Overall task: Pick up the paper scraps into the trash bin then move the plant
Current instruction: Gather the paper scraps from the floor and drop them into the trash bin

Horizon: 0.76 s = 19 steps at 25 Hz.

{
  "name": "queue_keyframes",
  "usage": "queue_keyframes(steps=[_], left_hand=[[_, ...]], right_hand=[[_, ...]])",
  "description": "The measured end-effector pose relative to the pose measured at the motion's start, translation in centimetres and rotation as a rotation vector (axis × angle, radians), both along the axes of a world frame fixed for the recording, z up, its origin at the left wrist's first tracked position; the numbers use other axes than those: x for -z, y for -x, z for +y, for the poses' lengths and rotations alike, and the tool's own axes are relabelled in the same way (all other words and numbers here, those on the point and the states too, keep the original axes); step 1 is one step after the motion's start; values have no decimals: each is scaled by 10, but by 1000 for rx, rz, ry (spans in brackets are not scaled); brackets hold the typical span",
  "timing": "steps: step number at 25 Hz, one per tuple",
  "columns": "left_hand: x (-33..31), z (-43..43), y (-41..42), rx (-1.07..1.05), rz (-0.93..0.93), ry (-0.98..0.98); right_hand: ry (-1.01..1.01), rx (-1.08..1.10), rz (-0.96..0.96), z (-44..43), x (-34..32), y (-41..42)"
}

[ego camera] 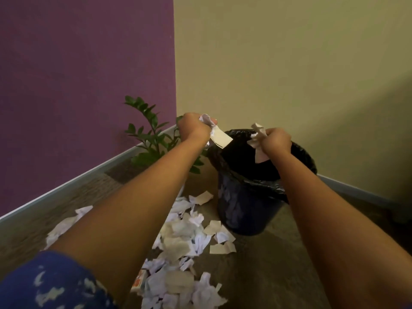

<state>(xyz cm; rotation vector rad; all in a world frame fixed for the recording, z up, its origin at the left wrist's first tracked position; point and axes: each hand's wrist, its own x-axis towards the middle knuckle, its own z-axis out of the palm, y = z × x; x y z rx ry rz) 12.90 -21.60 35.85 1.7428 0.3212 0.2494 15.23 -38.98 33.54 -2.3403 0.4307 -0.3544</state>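
A dark trash bin lined with a black bag stands on the floor in the corner. My left hand is raised just left of the bin's rim, shut on crumpled paper scraps. My right hand hovers over the bin's opening, shut on more paper scraps. Several white and cream scraps lie scattered on the floor in front of the bin. A green potted plant stands left of the bin against the purple wall, its pot hidden by my left arm.
A purple wall at the left meets a beige wall at the corner behind the bin. A grey baseboard runs along the floor. A small orange-and-white box lies among the scraps.
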Motion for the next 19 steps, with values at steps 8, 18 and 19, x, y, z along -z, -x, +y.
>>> queue_keyframes(steps=[8, 18, 19], left_hand=[[8, -59, -30, -32, 26, -24], [49, -106, -53, 215, 274, -357], [50, -106, -52, 276, 294, -379]], right_hand=[[176, -174, 331, -40, 32, -20], [132, -53, 59, -73, 24, -30], [131, -50, 59, -72, 25, -30]])
